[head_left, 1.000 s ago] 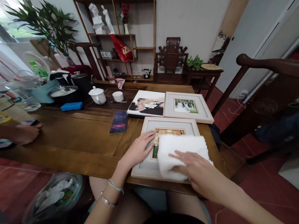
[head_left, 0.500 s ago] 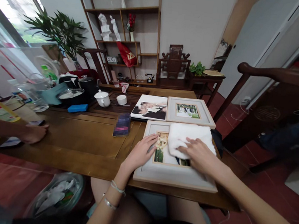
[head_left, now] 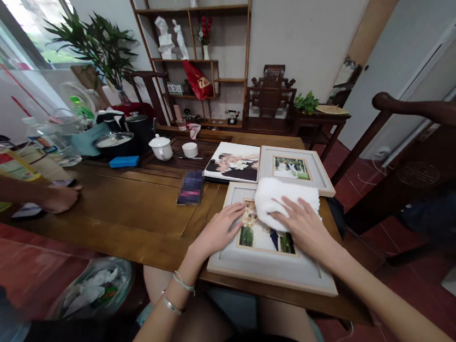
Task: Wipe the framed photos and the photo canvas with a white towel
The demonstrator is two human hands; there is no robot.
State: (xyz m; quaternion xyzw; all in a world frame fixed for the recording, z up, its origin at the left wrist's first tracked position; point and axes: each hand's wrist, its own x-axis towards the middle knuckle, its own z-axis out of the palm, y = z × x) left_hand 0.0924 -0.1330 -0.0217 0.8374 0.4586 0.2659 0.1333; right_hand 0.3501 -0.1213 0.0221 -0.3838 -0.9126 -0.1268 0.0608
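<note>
The left hand lies on the left side of the near picture frame, its fingers held close together, flat and gripping nothing, with the fingertips at the edge of the inset photo. The right hand is on top of a folded white towel, fingers spread across it; I cannot tell whether its grip pinches any of the cloth. The towel covers the upper part of the near picture frame, hiding the top of the photo and leaving its lower part in sight.

The near picture frame lies flat on the wooden table, by its front edge. Just beyond it lies a second picture frame; the towel overlaps that one's front edge in this view, and contact cannot be judged. Beyond its left part is a photo panel. To its left is a dark booklet; farther left and back stand a small white cup and a lidded white teacup. Well to its left, another person's hand rests on the table.
</note>
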